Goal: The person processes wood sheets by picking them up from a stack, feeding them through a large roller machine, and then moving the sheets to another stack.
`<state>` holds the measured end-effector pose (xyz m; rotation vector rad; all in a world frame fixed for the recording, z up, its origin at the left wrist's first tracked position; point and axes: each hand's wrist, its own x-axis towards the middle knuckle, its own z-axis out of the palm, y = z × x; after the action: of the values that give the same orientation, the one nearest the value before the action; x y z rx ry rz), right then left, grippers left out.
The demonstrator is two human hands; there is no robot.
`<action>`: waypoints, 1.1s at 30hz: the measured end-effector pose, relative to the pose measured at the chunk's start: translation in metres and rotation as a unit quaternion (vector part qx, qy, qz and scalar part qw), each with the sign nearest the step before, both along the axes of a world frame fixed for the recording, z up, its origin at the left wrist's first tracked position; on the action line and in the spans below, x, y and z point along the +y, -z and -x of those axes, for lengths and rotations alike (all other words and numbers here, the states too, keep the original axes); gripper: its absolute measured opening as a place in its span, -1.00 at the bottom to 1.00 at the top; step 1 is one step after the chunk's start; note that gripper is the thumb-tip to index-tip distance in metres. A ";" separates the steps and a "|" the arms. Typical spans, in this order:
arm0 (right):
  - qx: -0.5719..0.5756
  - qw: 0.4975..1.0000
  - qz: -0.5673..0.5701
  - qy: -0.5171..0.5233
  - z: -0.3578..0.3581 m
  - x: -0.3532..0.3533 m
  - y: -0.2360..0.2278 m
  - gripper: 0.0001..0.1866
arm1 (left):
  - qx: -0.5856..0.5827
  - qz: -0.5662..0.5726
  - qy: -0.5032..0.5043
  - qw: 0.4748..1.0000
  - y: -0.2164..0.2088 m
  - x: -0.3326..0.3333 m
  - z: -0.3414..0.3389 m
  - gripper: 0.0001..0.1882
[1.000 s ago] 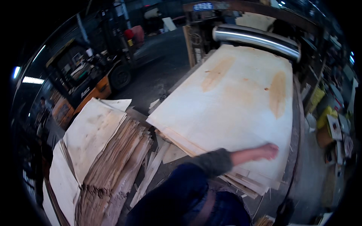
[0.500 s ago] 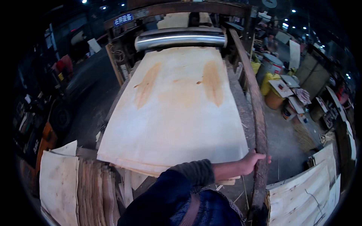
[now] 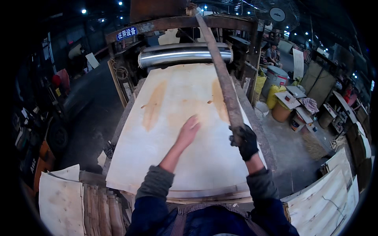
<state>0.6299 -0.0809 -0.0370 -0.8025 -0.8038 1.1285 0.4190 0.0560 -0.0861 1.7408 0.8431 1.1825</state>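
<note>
A stack of pale wood veneer sheets (image 3: 181,153) lies in front of me, its far end at a shiny metal roller (image 3: 185,57). The top sheet has two long brownish patches and small dark knots. My right hand (image 3: 245,142), in a black glove, is wrapped round the near end of a long brown pole (image 3: 223,74). That pole slants over the right part of the sheets, and its far end rises above the roller and crossbeam. Bare, with its fingers stretched out, my left hand (image 3: 188,131) is over the middle of the sheet; whether it touches I cannot tell.
A rusty crossbeam (image 3: 169,24) spans the machine's frame. Upright veneer stacks (image 3: 61,198) stand at the near left, and more veneer (image 3: 323,196) leans at the near right. Drums (image 3: 275,76) and buckets line the right side. Further back, a person (image 3: 272,54) is by the drums.
The pole has swung from along the right side to above the sheets. My left hand has let go of it and moved left; my right hand has come into view, gripping it.
</note>
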 end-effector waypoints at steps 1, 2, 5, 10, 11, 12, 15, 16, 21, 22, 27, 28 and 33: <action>-0.011 1.000 0.017 0.012 0.001 0.023 0.011 -0.63 | 0.176 -0.043 -0.126 0.975 0.019 -0.001 0.035 -0.48; 0.000 1.000 0.030 -0.003 0.007 0.041 0.012 -0.63 | 0.220 -0.047 -0.194 0.955 0.056 0.008 0.077 -0.47; 0.009 0.999 0.035 0.003 0.009 0.066 0.021 -0.64 | 0.400 0.001 -0.294 0.868 0.117 -0.006 0.151 -0.45; -0.012 0.999 0.008 0.029 0.015 0.120 0.015 -0.61 | 0.444 -0.062 -0.360 0.818 0.165 -0.025 0.178 -0.48; -0.006 1.000 0.007 0.027 0.018 0.131 0.018 -0.62 | 0.446 -0.066 -0.371 0.812 0.166 -0.028 0.172 -0.49; 0.001 1.000 0.006 0.025 0.022 0.145 0.026 -0.63 | 0.447 -0.070 -0.382 0.806 0.165 -0.030 0.167 -0.50; 0.023 0.999 0.028 0.018 0.027 0.183 0.062 -0.67 | 0.457 -0.074 -0.379 0.802 0.159 -0.037 0.160 -0.50; 0.014 0.999 0.043 0.028 0.028 0.193 0.066 -0.68 | 0.454 -0.071 -0.378 0.804 0.158 -0.040 0.160 -0.50; 0.044 0.998 0.032 0.026 0.016 0.261 0.046 -0.81 | 0.458 -0.050 -0.380 0.802 0.157 -0.044 0.156 -0.51; 0.045 0.999 0.007 0.020 0.013 0.275 0.029 -0.81 | 0.458 -0.051 -0.381 0.802 0.155 -0.046 0.156 -0.51; 0.014 0.997 -0.032 -0.071 -0.023 0.356 -0.066 -0.76 | 0.454 -0.054 -0.385 0.802 0.156 -0.046 0.157 -0.52; 0.051 0.993 -0.021 -0.108 -0.047 0.375 -0.078 -0.70 | 0.451 -0.061 -0.377 0.806 0.157 -0.043 0.155 -0.52; 0.075 0.990 0.000 -0.118 -0.050 0.384 -0.125 -0.68 | 0.433 -0.098 -0.394 0.805 0.160 -0.043 0.156 -0.53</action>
<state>0.6799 0.3027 0.0881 -0.6244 -0.7869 1.3817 0.2625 0.0127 -0.2460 2.1987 2.2295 0.9104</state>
